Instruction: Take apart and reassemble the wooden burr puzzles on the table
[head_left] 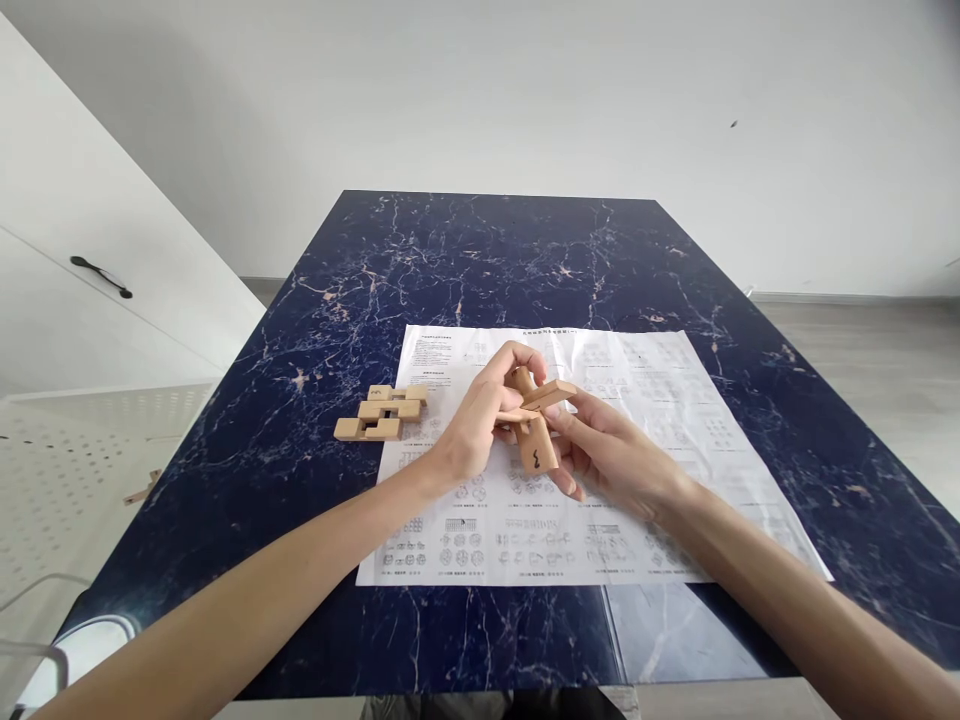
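Item: wooden puzzle (534,420), part-built, held in the air over the sheet (600,480), between both hands. Several notched bars crossed together; one bar hangs down toward the viewer and bears a dark squiggle mark; another lies slanted across the top.

Left hand (480,420): closed round the left side of the puzzle, fingers curled over the top, thumb side hidden behind the wood.

Right hand (611,455): gripping the puzzle from the right and below, fingertips on the slanted bar and the hanging bar.

Spare pieces (381,412): a small cluster of notched bars lying flat on the desk (300,330), just off the left edge of the sheet, well apart from the hands. The exact count cannot be told; they overlap.

Sheet: white printed paper, rows of small diagrams and text, flat on the desk under the hands. Print too small to read.

Desk: dark blue marble pattern with pale veins.

Surroundings: white cupboard with dark handle (101,277) at left; plain wall behind; pale perforated surface low at left.

Step in hand, as judged: fitting or seating a bar into the crossed core, both hands steadying it.

Next move calls for, as judged: keeping the core clamped with one hand so the crossed bars do not slip, lining the slanted bar's notch with its slot, and sliding it straight rather than twisting.
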